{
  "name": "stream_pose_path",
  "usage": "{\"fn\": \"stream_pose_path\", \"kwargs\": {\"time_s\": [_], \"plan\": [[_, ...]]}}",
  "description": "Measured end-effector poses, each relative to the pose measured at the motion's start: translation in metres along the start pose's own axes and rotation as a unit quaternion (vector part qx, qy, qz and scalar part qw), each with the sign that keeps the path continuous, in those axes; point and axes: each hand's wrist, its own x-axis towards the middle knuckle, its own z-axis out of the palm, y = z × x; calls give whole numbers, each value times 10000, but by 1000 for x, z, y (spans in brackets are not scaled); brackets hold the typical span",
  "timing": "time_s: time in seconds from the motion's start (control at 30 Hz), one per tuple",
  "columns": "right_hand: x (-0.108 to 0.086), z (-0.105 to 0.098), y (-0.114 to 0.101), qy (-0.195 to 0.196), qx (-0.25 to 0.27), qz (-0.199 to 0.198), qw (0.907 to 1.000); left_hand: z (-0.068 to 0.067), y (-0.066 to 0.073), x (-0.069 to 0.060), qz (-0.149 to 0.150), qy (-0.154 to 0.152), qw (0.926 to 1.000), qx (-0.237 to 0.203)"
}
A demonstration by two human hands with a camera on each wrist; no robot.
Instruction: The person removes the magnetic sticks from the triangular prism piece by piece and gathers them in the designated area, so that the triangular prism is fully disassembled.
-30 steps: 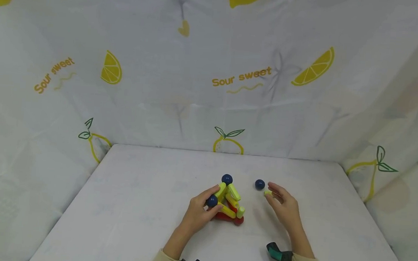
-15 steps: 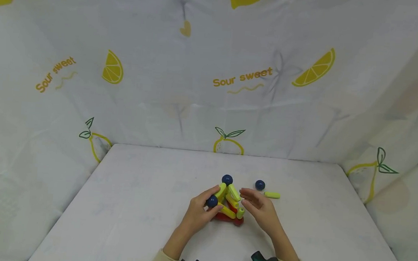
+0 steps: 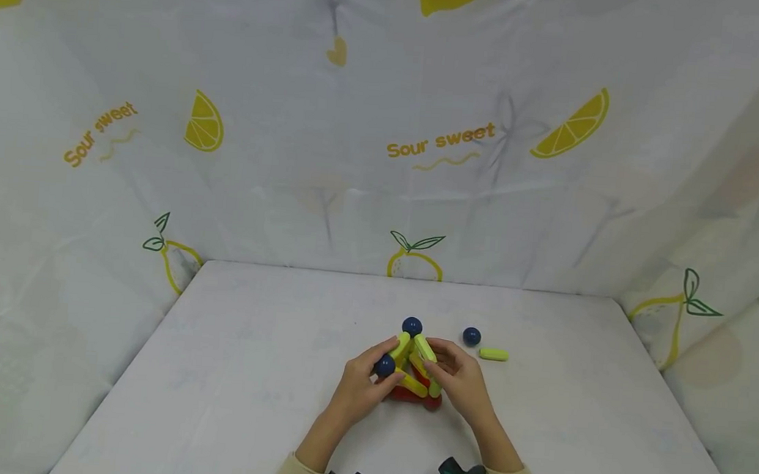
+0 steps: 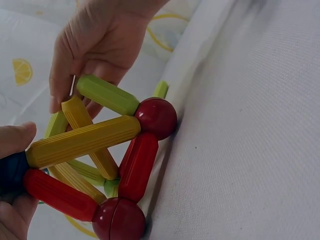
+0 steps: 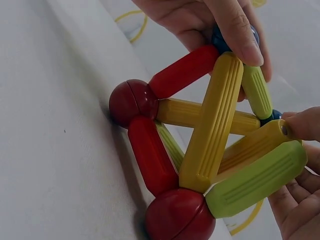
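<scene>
A frame of magnetic building sticks and balls stands on the white table (image 3: 264,376). Its base shows red balls (image 5: 132,102) and red sticks (image 5: 152,155), with yellow sticks (image 5: 212,125) and light green ones (image 5: 257,182) above. My left hand (image 3: 357,390) grips the blue ball (image 3: 384,365) at the frame's left corner. On the right side, my right hand (image 3: 465,382) pinches the loose ends of sticks. In the right wrist view its thumb touches a yellow stick's end, where a metal disc shows. Another blue ball (image 3: 412,327) sits at the far upper corner.
A loose blue ball (image 3: 472,337) and a loose light green stick (image 3: 493,354) lie on the table just right of the frame. A white cloth with lemon prints (image 3: 280,149) hangs behind and beside the table.
My right hand has let go of the loose light green stick beside the blue ball. It has moved left to the frame and now pinches stick ends there. My left hand keeps its place.
</scene>
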Motion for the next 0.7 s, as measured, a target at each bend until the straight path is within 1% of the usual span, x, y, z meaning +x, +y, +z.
{"fn": "stream_pose_path", "kwargs": {"time_s": [0.13,0.3,0.43,0.57,0.7], "plan": [[0,3,-1,75,40,112,9999,0,1,0,-1,12,10000,37],[0,3,0,194,-7,36,9998,-1,1,-1,-1,35,9999,146],[1,0,2,215,-5,-19,9998,-1,1,-1,52,52,9997,221],[1,-4,5,124,7,-228,9997,0,0,-1,63,69,9997,218],[2,-11,8,-21,49,-523,9986,1,0,-1,-17,48,9998,214]]}}
